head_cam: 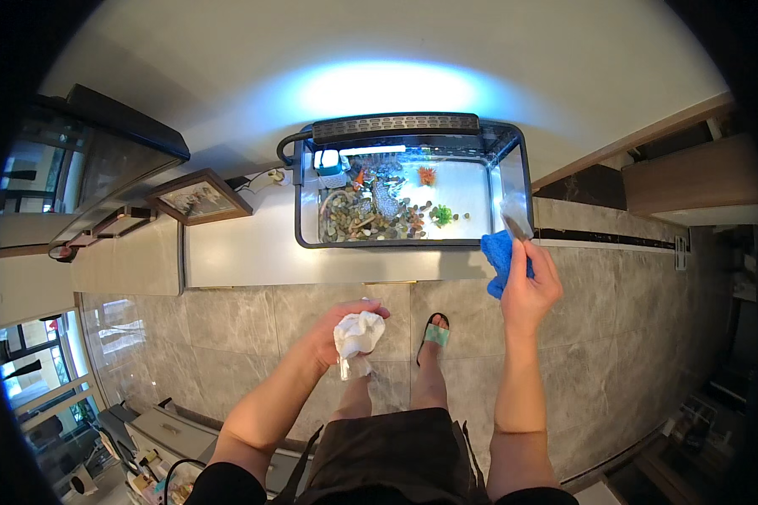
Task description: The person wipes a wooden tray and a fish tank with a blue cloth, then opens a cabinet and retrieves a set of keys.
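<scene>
My left hand holds a crumpled white tissue or cloth, with a piece of clear plastic hanging below it. At the right front corner of the fish tank, my right hand pinches a thin, partly see-through item, whose kind I cannot tell. A blue cloth is in the same hand. Inside the lit tank lie pebbles, a green plastic plant, an orange plant ornament and a white and teal box.
The tank stands on a white cabinet top against the wall. A black lamp spans its back edge. To the left are a framed picture and a television. A slippered foot rests on the tiled floor.
</scene>
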`<state>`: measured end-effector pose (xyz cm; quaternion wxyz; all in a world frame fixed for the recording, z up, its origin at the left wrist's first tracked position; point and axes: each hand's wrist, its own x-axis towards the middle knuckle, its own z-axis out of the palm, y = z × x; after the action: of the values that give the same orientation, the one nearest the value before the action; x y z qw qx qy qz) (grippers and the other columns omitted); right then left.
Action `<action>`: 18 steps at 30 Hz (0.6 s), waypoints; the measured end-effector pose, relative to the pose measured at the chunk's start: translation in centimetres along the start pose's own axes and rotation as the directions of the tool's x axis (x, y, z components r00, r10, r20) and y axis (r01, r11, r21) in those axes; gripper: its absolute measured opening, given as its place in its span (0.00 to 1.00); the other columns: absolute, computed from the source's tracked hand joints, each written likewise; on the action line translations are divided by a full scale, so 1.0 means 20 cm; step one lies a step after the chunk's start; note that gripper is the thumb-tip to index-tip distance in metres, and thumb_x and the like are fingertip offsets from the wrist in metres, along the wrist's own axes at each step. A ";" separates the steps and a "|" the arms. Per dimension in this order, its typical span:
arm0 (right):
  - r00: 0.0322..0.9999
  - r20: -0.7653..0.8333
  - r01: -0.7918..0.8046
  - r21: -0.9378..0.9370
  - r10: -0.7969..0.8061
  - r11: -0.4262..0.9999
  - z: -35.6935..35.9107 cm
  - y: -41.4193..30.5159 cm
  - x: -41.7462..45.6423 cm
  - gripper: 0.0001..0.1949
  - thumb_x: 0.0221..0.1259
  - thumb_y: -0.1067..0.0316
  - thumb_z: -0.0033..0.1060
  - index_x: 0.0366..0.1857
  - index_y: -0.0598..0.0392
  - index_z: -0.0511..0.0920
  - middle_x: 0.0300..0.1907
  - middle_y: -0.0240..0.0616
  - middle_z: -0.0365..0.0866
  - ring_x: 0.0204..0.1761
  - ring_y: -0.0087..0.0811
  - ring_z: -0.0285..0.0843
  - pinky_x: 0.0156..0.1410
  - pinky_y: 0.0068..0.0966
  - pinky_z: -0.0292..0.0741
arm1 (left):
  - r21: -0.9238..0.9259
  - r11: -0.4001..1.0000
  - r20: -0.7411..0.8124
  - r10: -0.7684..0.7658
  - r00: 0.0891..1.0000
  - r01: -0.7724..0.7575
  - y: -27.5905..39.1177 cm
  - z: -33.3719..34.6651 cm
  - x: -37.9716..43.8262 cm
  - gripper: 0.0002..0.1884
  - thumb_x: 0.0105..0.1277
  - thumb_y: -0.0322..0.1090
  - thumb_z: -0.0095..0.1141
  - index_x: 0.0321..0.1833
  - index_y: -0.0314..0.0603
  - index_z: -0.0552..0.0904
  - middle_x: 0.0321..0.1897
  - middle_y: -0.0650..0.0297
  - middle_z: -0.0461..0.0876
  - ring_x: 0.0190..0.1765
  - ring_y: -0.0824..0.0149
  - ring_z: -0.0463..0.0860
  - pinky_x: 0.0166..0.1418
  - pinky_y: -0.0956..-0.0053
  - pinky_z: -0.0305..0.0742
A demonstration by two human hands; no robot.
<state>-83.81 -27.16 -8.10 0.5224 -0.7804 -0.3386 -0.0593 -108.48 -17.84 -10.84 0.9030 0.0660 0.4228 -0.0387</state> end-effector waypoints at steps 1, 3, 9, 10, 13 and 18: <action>1.000 0.010 0.011 -0.017 -0.010 1.000 0.01 0.02 0.01 0.04 0.57 0.75 0.61 0.31 0.65 0.80 0.30 0.37 0.81 0.31 0.25 0.76 0.36 0.21 0.72 | -0.003 1.000 0.012 0.009 1.000 -0.009 0.00 -0.02 0.00 0.13 0.64 0.42 0.54 0.38 0.38 0.80 0.23 0.65 0.81 0.21 0.71 0.80 0.17 0.75 0.73; 0.996 -0.020 0.085 -0.041 -0.086 0.996 0.00 0.01 0.00 0.04 0.57 0.75 0.60 0.32 0.64 0.80 0.29 0.37 0.81 0.28 0.25 0.76 0.33 0.20 0.72 | 0.006 0.999 0.012 0.032 0.999 -0.032 -0.01 -0.02 0.00 0.12 0.64 0.42 0.55 0.38 0.39 0.81 0.23 0.65 0.81 0.21 0.71 0.80 0.17 0.75 0.73; 0.996 -0.033 0.084 -0.079 -0.087 0.993 0.03 0.01 0.03 0.03 0.55 0.75 0.62 0.32 0.62 0.81 0.27 0.38 0.80 0.26 0.27 0.77 0.30 0.21 0.71 | 0.035 0.998 0.026 0.047 0.999 -0.048 0.00 -0.05 0.01 0.12 0.63 0.42 0.55 0.37 0.40 0.81 0.25 0.66 0.82 0.23 0.72 0.81 0.19 0.74 0.75; 0.996 -0.004 0.083 -0.098 -0.084 0.992 0.04 0.00 0.03 0.03 0.55 0.75 0.62 0.32 0.62 0.81 0.27 0.38 0.80 0.25 0.27 0.76 0.29 0.21 0.71 | 0.032 0.998 0.032 0.054 0.998 -0.055 0.00 -0.06 0.00 0.12 0.63 0.42 0.55 0.37 0.40 0.81 0.26 0.66 0.82 0.24 0.72 0.81 0.20 0.74 0.76; 0.994 0.029 0.109 -0.154 -0.105 0.982 0.03 0.00 0.06 0.03 0.54 0.76 0.62 0.31 0.62 0.81 0.25 0.37 0.79 0.23 0.27 0.75 0.27 0.21 0.70 | -0.001 0.999 0.055 0.037 0.998 -0.037 -0.01 -0.05 0.02 0.11 0.64 0.41 0.54 0.37 0.39 0.81 0.28 0.66 0.83 0.27 0.72 0.82 0.24 0.74 0.78; 0.981 -0.079 0.172 -0.078 -0.178 0.982 0.02 -0.02 0.05 0.03 0.53 0.76 0.63 0.31 0.60 0.82 0.23 0.37 0.78 0.22 0.27 0.74 0.27 0.22 0.69 | -0.037 0.999 0.065 -0.012 0.998 0.015 -0.02 -0.07 0.02 0.10 0.64 0.38 0.55 0.37 0.38 0.81 0.28 0.64 0.83 0.28 0.70 0.82 0.26 0.74 0.78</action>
<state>-83.45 -26.32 -7.49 0.5011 -0.7624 -0.3808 -0.1504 -109.22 -18.13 -12.08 0.9171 0.0451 0.3943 -0.0390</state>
